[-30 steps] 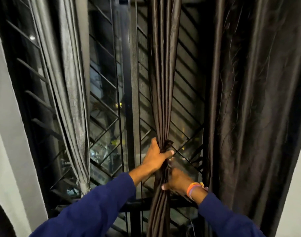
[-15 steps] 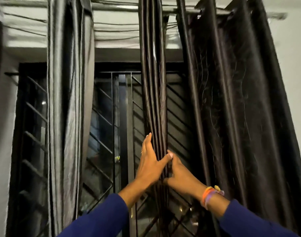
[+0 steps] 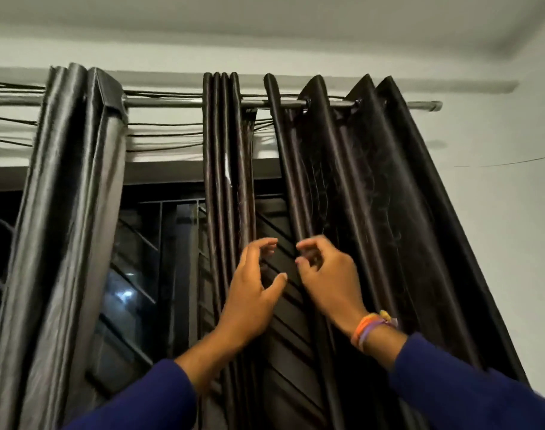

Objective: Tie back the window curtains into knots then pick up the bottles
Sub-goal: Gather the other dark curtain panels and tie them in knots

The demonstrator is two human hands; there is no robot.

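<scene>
Hands apart: left hand and right hand hover with loosely curled grip, holding nothing. Slippery dark satin curtain is ungathered; its folds may spread before knotting.

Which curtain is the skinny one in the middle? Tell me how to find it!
Look along the metal curtain rod above the window. Three dark curtains hang from it: a shiny grey one on the left and a wide, spread-out one on the right. The skinny curtain hangs between them, just above the left hand, and it alone is bunched into a tight, narrow bundle of folds.
</scene>
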